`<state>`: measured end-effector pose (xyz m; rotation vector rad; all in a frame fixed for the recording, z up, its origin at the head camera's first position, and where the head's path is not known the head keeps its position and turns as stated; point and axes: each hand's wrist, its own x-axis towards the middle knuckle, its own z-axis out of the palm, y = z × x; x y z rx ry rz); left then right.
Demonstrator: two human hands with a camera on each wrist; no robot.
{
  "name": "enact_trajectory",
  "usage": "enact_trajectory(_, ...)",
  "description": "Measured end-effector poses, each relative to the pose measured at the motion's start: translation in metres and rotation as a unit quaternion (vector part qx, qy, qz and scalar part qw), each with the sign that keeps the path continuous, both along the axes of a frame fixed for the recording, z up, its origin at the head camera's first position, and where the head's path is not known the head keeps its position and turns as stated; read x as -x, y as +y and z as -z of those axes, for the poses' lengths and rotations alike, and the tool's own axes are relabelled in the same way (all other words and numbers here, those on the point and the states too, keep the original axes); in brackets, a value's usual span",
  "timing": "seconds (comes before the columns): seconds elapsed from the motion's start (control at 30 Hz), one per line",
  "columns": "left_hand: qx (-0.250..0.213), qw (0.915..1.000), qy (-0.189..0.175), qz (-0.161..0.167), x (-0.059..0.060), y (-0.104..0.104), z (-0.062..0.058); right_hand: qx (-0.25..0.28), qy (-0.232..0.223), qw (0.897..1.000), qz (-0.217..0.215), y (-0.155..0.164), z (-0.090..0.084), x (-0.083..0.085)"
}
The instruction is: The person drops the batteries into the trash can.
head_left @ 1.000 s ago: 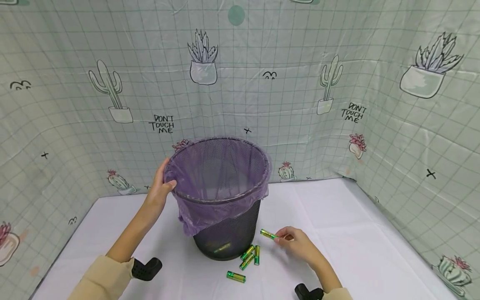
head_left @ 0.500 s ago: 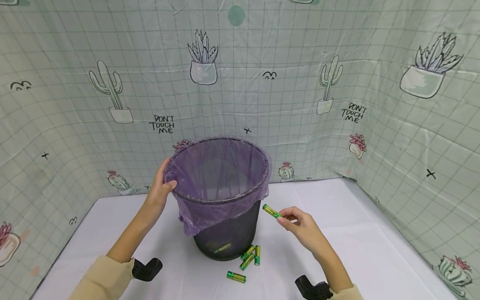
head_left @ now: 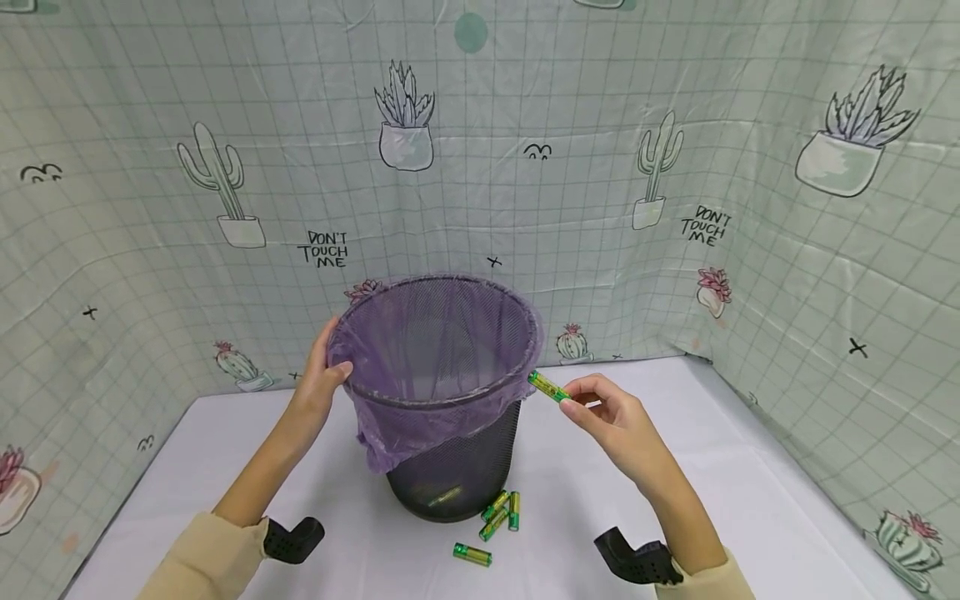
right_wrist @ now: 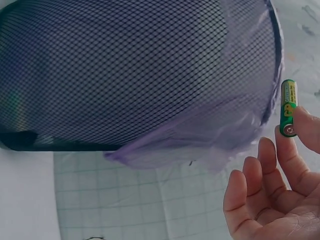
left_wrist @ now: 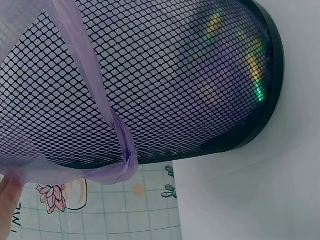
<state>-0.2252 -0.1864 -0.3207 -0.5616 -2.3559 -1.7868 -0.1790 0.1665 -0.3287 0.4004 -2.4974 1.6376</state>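
Observation:
A black mesh trash bin (head_left: 465, 450) stands upright, lined with a purple plastic bag (head_left: 442, 433) folded over its rim. My left hand (head_left: 318, 375) grips the bin's left rim through the bag, thumb on the inner side. Between thumb and fingertips, my right hand (head_left: 611, 417) pinches a green and yellow battery (head_left: 548, 387) just outside the right rim; the right wrist view shows this battery (right_wrist: 289, 107) with the letters GP. Several like batteries (head_left: 495, 523) lie by the bin's foot. Yellow-green battery shapes (left_wrist: 254, 70) show blurred through the mesh.
A single battery (head_left: 472, 554) lies nearer me on the white tabletop (head_left: 360, 550). Behind and at both sides hangs a checked cloth (head_left: 480, 208) printed with cacti. A black wrist mount (head_left: 637, 558) juts from the right wrist, and another mount (head_left: 294, 539) from the left.
My right hand has risen from near the tabletop to the height of the bin's rim, carrying the battery. My left hand and the bin have stayed in place.

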Motion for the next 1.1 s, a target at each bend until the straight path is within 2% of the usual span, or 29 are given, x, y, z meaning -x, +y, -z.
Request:
enact_trajectory(0.3,0.000,1.0000,-0.003,-0.001,-0.001,-0.001,0.001,-0.022,0.073,0.997,-0.021,-0.009,-0.022,0.005)
enact_trajectory(0.6,0.001,1.0000,-0.004,0.001,0.000,0.000,0.002,-0.057,0.149,0.986,-0.039,-0.023,-0.034,0.013)
enact_trajectory(0.87,0.003,1.0000,-0.002,-0.001,-0.001,0.000,0.001,-0.086,0.168,0.981,-0.039,-0.035,-0.040,0.015)
enact_trajectory(1.1,0.000,1.0000,0.000,0.002,-0.001,0.000,0.001,-0.101,0.188,0.977,-0.029,-0.041,-0.039,0.020)
